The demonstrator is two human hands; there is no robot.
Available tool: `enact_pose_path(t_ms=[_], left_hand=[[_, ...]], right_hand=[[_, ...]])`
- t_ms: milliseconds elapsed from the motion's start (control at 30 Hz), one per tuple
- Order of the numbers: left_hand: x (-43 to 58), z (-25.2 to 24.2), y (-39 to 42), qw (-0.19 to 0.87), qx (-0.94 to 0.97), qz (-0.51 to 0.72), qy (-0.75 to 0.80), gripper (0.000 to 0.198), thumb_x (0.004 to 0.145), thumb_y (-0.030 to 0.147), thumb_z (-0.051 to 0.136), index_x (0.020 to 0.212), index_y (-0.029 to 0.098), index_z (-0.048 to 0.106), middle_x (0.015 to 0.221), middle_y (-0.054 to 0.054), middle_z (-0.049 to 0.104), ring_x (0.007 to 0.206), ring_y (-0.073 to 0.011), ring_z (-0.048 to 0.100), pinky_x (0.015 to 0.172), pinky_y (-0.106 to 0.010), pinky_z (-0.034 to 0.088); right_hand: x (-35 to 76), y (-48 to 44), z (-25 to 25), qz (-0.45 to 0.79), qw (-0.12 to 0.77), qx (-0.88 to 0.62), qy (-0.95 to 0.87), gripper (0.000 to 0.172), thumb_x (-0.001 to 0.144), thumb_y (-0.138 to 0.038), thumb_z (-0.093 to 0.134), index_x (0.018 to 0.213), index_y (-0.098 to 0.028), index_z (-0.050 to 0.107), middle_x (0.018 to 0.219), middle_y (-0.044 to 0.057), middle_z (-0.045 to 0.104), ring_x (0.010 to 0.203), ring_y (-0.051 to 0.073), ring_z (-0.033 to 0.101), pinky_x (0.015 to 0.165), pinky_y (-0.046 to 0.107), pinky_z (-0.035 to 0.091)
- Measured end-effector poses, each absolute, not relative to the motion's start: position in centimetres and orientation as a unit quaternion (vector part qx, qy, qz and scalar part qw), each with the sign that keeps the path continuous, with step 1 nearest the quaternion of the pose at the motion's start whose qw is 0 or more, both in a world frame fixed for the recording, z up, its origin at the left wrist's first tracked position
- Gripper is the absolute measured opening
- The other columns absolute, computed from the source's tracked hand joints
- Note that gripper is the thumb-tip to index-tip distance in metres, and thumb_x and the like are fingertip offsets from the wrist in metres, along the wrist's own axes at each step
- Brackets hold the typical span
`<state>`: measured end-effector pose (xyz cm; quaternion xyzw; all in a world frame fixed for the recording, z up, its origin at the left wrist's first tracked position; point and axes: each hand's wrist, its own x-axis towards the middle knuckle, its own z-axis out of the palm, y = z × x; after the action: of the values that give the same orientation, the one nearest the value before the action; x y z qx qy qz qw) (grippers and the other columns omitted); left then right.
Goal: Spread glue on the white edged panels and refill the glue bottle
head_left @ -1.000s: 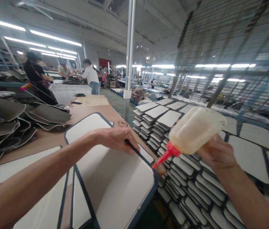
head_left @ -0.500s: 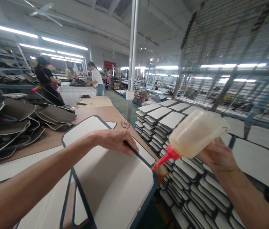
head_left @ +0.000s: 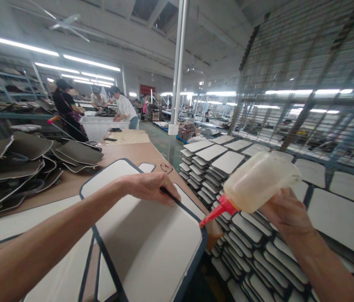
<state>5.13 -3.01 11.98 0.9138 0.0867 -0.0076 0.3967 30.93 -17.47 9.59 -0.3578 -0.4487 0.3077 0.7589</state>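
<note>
My left hand (head_left: 154,186) grips the far edge of a white panel with dark blue edging (head_left: 161,247), fingers closed over the border. The panel is tilted up and bowed, with a shadow across it. In my right hand (head_left: 285,209) is a cloudy squeeze bottle (head_left: 258,180), tipped down to the left. Its red nozzle (head_left: 211,214) meets the panel's edging near the right corner; whether any liquid comes out cannot be seen. More edged white panels (head_left: 63,260) lie on the brown table under and beside the held one.
Tall stacks of similar panels (head_left: 340,218) stand at the right, beside a wire mesh rack (head_left: 296,75). Dark grey padded pieces (head_left: 13,167) are heaped at the left. A pair of glasses (head_left: 166,167) lies on the table (head_left: 133,153). Several people work around a white bin (head_left: 96,128) farther back.
The view has shifted slightly, so the background sits a little lower and further right. My hands keep nearly the same hold, with the nozzle still at the panel's corner edging.
</note>
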Motion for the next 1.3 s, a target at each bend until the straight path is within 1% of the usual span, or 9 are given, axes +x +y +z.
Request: enact_pose_path(t_ms=[167, 400, 500, 633, 767, 867, 933, 1100, 1300], left_hand=[[4.4, 11.6, -2.3, 0.383, 0.917, 0.004, 0.110, 0.029, 0.080, 0.025, 0.058, 0.103, 0.012, 0.069, 0.095, -0.007, 0.071, 0.083, -0.0193, 0.063, 0.069, -0.018, 0.045], [3.7, 10.9, -1.6, 0.376, 0.916, 0.046, 0.130, 0.031, 0.080, 0.030, 0.056, 0.100, 0.010, 0.068, 0.086, -0.007, 0.069, 0.074, -0.0172, 0.058, 0.064, -0.019, 0.042], [3.6, 10.8, -1.6, 0.368, 0.917, 0.051, 0.147, 0.029, 0.080, 0.032, 0.055, 0.095, 0.011, 0.069, 0.081, -0.005, 0.066, 0.070, -0.0152, 0.055, 0.062, -0.020, 0.040], [3.5, 10.7, -1.6, 0.350, 0.918, 0.060, 0.175, 0.026, 0.080, 0.034, 0.053, 0.080, 0.013, 0.067, 0.066, 0.000, 0.056, 0.061, -0.0125, 0.047, 0.056, -0.020, 0.034], [3.3, 10.2, -1.5, 0.392, 0.895, 0.063, 0.204, 0.027, 0.079, 0.039, 0.053, 0.074, 0.014, 0.063, 0.058, 0.003, 0.046, 0.054, -0.0101, 0.039, 0.050, -0.020, 0.028], [3.2, 9.8, -1.4, 0.438, 0.871, 0.058, 0.217, 0.030, 0.079, 0.042, 0.054, 0.076, 0.013, 0.062, 0.059, 0.003, 0.046, 0.053, -0.0092, 0.037, 0.048, -0.020, 0.027], [3.1, 9.6, -1.3, 0.461, 0.857, 0.055, 0.223, 0.031, 0.078, 0.043, 0.055, 0.077, 0.013, 0.062, 0.060, 0.003, 0.048, 0.053, -0.0089, 0.038, 0.048, -0.019, 0.028], [2.8, 9.4, -1.1, 0.500, 0.833, 0.044, 0.232, 0.031, 0.077, 0.044, 0.056, 0.082, 0.013, 0.062, 0.064, 0.002, 0.052, 0.055, -0.0098, 0.042, 0.049, -0.019, 0.029], [2.7, 8.9, -1.0, 0.541, 0.800, 0.059, 0.251, 0.030, 0.074, 0.044, 0.061, 0.078, 0.014, 0.063, 0.065, 0.001, 0.054, 0.056, -0.0094, 0.044, 0.048, -0.017, 0.031]], right_hand=[[30.7, -18.0, 9.2, 0.346, 0.753, -0.336, -0.448, 0.031, 0.049, -0.028, 0.083, 0.076, -0.031, 0.068, 0.077, -0.005, 0.072, 0.062, 0.015, 0.065, 0.082, 0.035, 0.053], [30.7, -18.7, 7.8, 0.300, 0.779, -0.330, -0.441, 0.033, 0.054, -0.028, 0.081, 0.083, -0.036, 0.068, 0.086, -0.003, 0.072, 0.073, 0.015, 0.067, 0.083, 0.032, 0.053], [30.2, -19.0, 7.8, 0.291, 0.787, -0.340, -0.425, 0.039, 0.052, -0.027, 0.082, 0.087, -0.036, 0.068, 0.084, -0.003, 0.072, 0.074, 0.016, 0.067, 0.086, 0.035, 0.051], [29.8, -18.9, 7.9, 0.252, 0.806, -0.352, -0.404, 0.044, 0.052, -0.026, 0.081, 0.093, -0.032, 0.068, 0.087, 0.001, 0.072, 0.082, 0.021, 0.067, 0.086, 0.039, 0.051], [29.9, -18.6, 7.5, 0.232, 0.817, -0.352, -0.393, 0.050, 0.051, -0.026, 0.081, 0.098, -0.031, 0.066, 0.090, 0.003, 0.072, 0.084, 0.022, 0.067, 0.080, 0.036, 0.053], [29.9, -18.5, 6.9, 0.236, 0.819, -0.343, -0.396, 0.050, 0.051, -0.024, 0.080, 0.098, -0.033, 0.066, 0.086, 0.002, 0.072, 0.080, 0.020, 0.067, 0.071, 0.029, 0.055], [29.9, -18.6, 6.5, 0.236, 0.819, -0.344, -0.394, 0.050, 0.052, -0.024, 0.079, 0.100, -0.032, 0.066, 0.085, 0.002, 0.072, 0.081, 0.020, 0.067, 0.071, 0.028, 0.055], [29.3, -18.9, 6.0, 0.243, 0.812, -0.362, -0.388, 0.054, 0.055, -0.028, 0.078, 0.107, -0.031, 0.063, 0.086, 0.005, 0.072, 0.082, 0.024, 0.068, 0.081, 0.039, 0.053], [28.8, -19.3, 5.8, 0.260, 0.805, -0.373, -0.380, 0.064, 0.052, -0.030, 0.079, 0.113, -0.032, 0.061, 0.081, 0.005, 0.073, 0.074, 0.027, 0.069, 0.078, 0.044, 0.053]])
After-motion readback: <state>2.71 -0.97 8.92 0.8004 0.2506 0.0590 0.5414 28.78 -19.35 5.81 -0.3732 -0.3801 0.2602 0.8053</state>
